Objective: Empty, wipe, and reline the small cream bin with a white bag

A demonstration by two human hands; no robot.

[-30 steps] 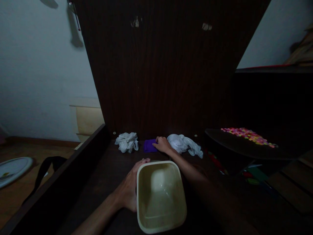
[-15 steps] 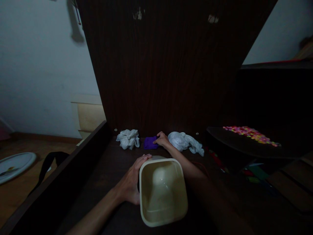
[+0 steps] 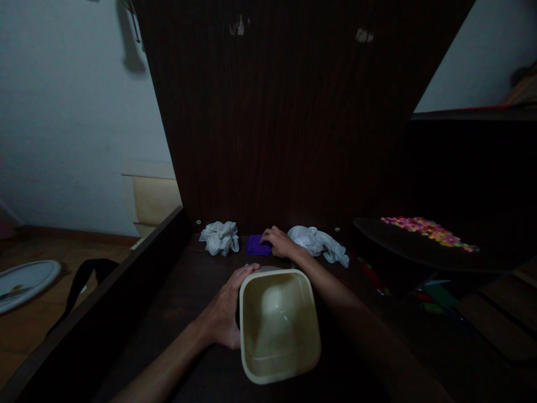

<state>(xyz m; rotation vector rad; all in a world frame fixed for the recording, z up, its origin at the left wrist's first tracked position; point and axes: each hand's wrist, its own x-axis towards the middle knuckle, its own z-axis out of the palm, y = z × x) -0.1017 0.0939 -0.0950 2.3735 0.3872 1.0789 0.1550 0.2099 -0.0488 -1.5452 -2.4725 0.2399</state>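
Observation:
A cream square plastic bin (image 3: 280, 358) is tilted with its open mouth toward me, and its inside shows no contents. My left hand (image 3: 229, 310) grips it from the left side, fingers over the far edge and thumb low near the rim. Beyond the bin, a folded purple cloth (image 3: 255, 246) lies flat on the dark wooden surface (image 3: 188, 291). My right hand (image 3: 279, 242) reaches past the bin with curled fingers on the cloth's right edge; the thumb is hard to see. Crumpled white plastic bags lie on either side, one to the left (image 3: 220, 238) and one to the right (image 3: 316, 244).
A tall dark wooden panel (image 3: 272, 123) rises behind the cloth and bags. A raised side board (image 3: 126, 268) borders the left. At right, a dark rounded shelf (image 3: 390, 240) holds a pile of small colourful pieces (image 3: 432, 232). A white oval plate-like object (image 3: 33, 274) is at far left.
My right hand has shifted slightly left over the purple cloth, with its fingers more curled down. The bin has risen very slightly in my left hand.

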